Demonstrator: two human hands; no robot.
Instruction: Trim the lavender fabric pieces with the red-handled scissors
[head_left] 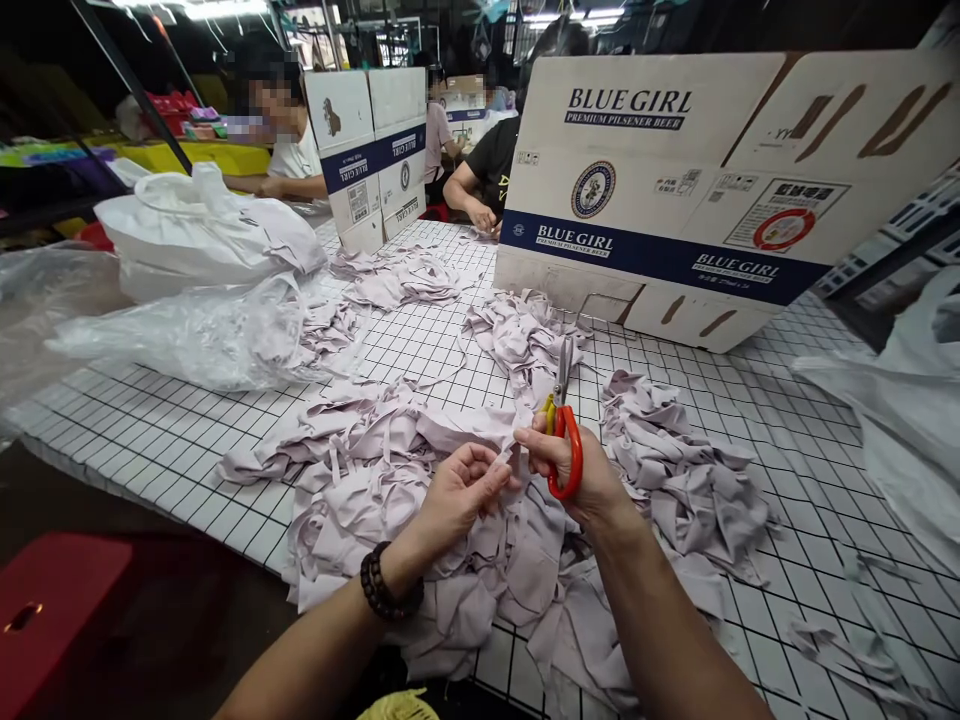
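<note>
My left hand (461,490) pinches the edge of a pale lilac fabric strip (480,425) between thumb and fingers. Close beside it, my right hand (581,470) is closed around a pair of scissors (566,450) with red and yellow on the handles. Their blades point up and away from me. The right thumb and forefinger come together at the strip; whether they grip it too is hard to see. Under both hands spreads a heap of pale fabric pieces (352,515). A second pile of fabric (679,470) lies right of the scissors, and another pile (521,330) lies beyond them.
A large white beer carton (637,180) stands at the back right of the gridded table (225,420), a smaller carton (375,160) at the back left. Plastic bags (187,235) rest on the left side. Co-workers sit beyond. A red stool (67,590) is at lower left.
</note>
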